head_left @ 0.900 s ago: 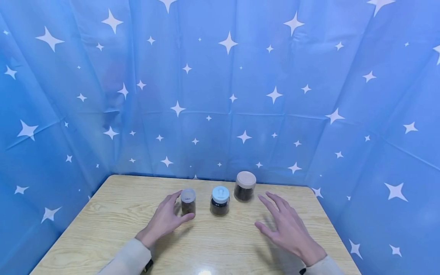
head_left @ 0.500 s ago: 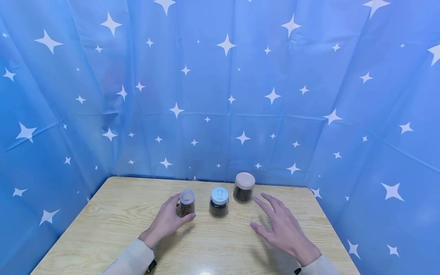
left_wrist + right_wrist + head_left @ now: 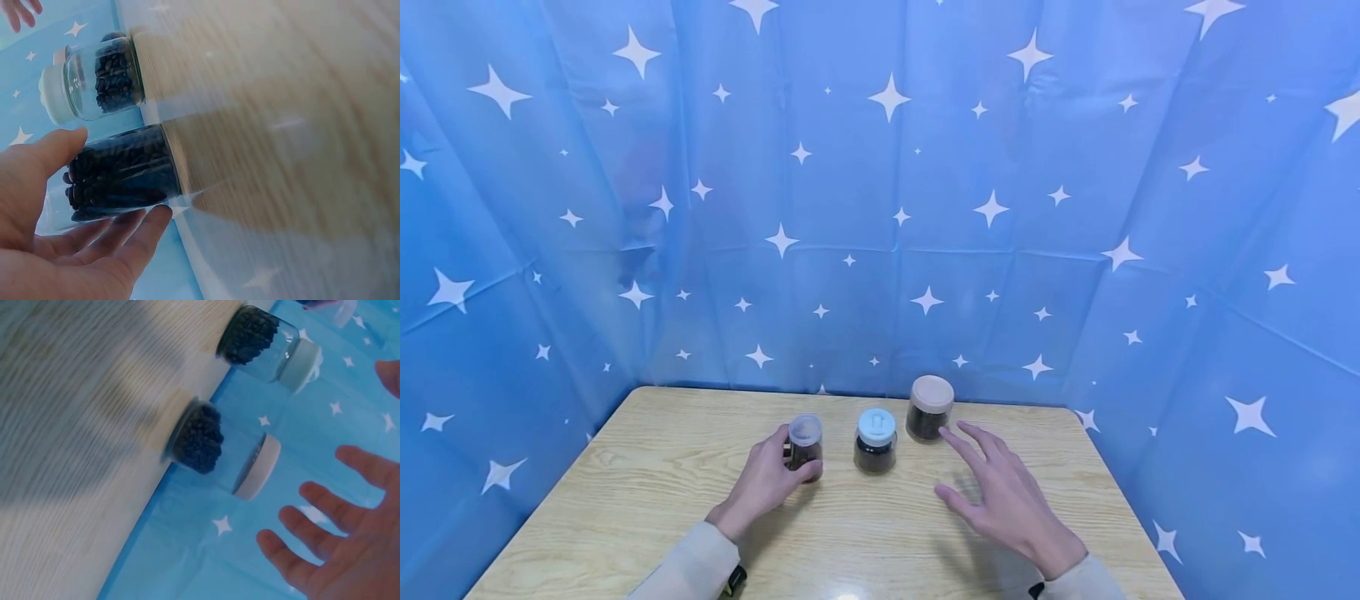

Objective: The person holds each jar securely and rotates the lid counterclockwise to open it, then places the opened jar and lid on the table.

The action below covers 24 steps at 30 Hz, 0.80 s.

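Observation:
A slim clear jar of dark beans [image 3: 125, 172], with a pale translucent lid [image 3: 805, 428], stands upright at the left of a row of three jars. My left hand [image 3: 767, 477] holds it from the left side, thumb across its front and fingers behind. In the left wrist view, thumb and fingertips lie along opposite sides of the glass. My right hand [image 3: 1003, 496] hovers above the table, fingers spread, holding nothing. Nearest to it is the jar with a beige lid [image 3: 932, 393], its dark contents filling the lower part [image 3: 200, 437].
Between the hands stands a rounded jar with a light blue lid [image 3: 877, 427], partly filled with dark beans [image 3: 114, 78]. All the jars are on a light wooden table [image 3: 647, 467]. A blue curtain with white stars [image 3: 880, 192] hangs right behind the table's far edge.
My left thumb and fingers have drawn in closer round the slim jar. My right hand has drifted left toward the beige-lidded jar. The head view has shifted slightly.

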Each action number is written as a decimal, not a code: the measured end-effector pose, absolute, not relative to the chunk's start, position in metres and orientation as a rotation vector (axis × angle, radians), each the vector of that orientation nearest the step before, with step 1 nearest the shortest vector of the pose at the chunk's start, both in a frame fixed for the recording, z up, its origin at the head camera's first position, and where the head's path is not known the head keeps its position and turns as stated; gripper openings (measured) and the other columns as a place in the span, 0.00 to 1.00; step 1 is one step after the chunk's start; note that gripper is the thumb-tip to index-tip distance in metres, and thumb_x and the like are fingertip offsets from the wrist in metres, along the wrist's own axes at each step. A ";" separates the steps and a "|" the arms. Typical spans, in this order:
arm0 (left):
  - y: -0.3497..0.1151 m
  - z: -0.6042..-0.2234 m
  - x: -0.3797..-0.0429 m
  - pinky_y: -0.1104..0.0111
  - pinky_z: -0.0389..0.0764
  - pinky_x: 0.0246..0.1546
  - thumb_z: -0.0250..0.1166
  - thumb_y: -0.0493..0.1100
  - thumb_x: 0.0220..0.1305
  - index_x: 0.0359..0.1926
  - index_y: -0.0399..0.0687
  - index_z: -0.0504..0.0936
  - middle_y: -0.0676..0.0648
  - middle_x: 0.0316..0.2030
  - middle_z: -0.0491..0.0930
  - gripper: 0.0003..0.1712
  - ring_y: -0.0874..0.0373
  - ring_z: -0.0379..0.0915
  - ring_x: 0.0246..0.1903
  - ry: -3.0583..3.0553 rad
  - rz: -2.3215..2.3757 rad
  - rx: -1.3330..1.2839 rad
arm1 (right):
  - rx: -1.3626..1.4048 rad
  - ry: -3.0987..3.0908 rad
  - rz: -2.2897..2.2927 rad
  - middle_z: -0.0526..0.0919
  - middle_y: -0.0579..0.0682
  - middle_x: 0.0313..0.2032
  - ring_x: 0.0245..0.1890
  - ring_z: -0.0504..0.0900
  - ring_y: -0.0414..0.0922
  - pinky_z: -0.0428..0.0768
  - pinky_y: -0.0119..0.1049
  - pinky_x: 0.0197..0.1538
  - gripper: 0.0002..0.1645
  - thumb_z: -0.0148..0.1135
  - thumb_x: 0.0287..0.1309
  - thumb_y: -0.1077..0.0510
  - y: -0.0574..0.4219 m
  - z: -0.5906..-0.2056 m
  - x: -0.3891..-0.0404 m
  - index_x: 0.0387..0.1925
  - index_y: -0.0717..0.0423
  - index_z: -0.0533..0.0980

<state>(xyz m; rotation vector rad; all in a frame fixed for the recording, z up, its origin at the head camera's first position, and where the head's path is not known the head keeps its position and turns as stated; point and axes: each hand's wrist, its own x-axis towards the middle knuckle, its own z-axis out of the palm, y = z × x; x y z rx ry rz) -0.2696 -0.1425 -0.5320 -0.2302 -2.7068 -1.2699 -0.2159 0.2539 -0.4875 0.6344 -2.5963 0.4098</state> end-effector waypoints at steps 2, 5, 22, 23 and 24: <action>-0.143 -0.533 -0.270 0.38 0.92 0.66 0.85 0.49 0.73 0.74 0.37 0.80 0.31 0.67 0.88 0.38 0.30 0.89 0.66 -2.711 -1.271 -0.221 | 0.632 -2.602 0.410 0.78 0.60 0.82 0.76 0.82 0.66 0.85 0.73 0.70 0.49 0.81 0.71 0.37 0.253 -0.487 -0.215 0.87 0.39 0.73; -0.143 -0.533 -0.270 0.39 0.93 0.64 0.84 0.49 0.73 0.73 0.37 0.81 0.30 0.66 0.89 0.37 0.30 0.90 0.64 -2.710 -1.275 -0.217 | 0.632 -2.605 0.409 0.78 0.60 0.82 0.76 0.82 0.66 0.85 0.72 0.71 0.49 0.80 0.71 0.36 0.252 -0.486 -0.215 0.87 0.40 0.73; -0.141 -0.531 -0.267 0.43 0.96 0.59 0.85 0.47 0.72 0.69 0.40 0.84 0.32 0.65 0.90 0.32 0.32 0.93 0.61 -2.681 -1.343 -0.240 | 0.658 -2.599 0.429 0.79 0.60 0.80 0.76 0.83 0.65 0.87 0.72 0.68 0.50 0.80 0.71 0.36 0.238 -0.483 -0.216 0.88 0.40 0.72; -0.141 -0.531 -0.266 0.43 0.96 0.58 0.85 0.47 0.71 0.69 0.40 0.84 0.32 0.65 0.90 0.33 0.32 0.93 0.60 -2.681 -1.344 -0.239 | 0.659 -2.600 0.431 0.79 0.60 0.80 0.76 0.83 0.65 0.87 0.72 0.68 0.50 0.80 0.72 0.36 0.237 -0.482 -0.216 0.87 0.41 0.73; -0.141 -0.531 -0.266 0.43 0.96 0.58 0.85 0.47 0.71 0.70 0.40 0.84 0.32 0.65 0.90 0.33 0.32 0.93 0.60 -2.682 -1.346 -0.239 | 0.661 -2.600 0.434 0.79 0.60 0.80 0.76 0.83 0.65 0.87 0.72 0.68 0.49 0.80 0.72 0.36 0.236 -0.482 -0.215 0.87 0.41 0.73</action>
